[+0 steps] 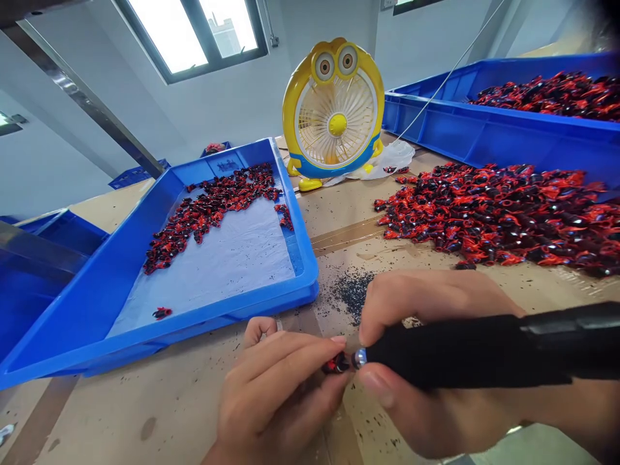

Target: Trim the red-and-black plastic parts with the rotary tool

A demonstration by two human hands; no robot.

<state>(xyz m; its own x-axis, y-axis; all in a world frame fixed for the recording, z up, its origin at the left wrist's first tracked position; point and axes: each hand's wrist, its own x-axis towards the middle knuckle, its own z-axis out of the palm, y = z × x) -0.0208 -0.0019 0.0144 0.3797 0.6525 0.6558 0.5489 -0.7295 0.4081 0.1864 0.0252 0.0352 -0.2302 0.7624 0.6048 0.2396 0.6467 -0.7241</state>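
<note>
Between its thumb and fingers, my left hand [281, 381] pinches a small red and black part [335, 365]. My right hand [431, 413] is wrapped round a thick black pen-shaped tool [455, 352] with a shiny metal tip. That tip points left and meets or nearly meets the part; the exact contact is too small to tell. Dark crumbs [356, 294] lie on the table just beyond my hands. A large heap of similar red and black parts [494, 216] spreads behind my right hand.
A blue tray [271, 297] at the left, lined with a white sheet, holds many such parts. Another blue tray [484, 132] with more stands at the back right. A yellow fan [334, 123] stands between them. A thin cable [450, 71] hangs near the right tray.
</note>
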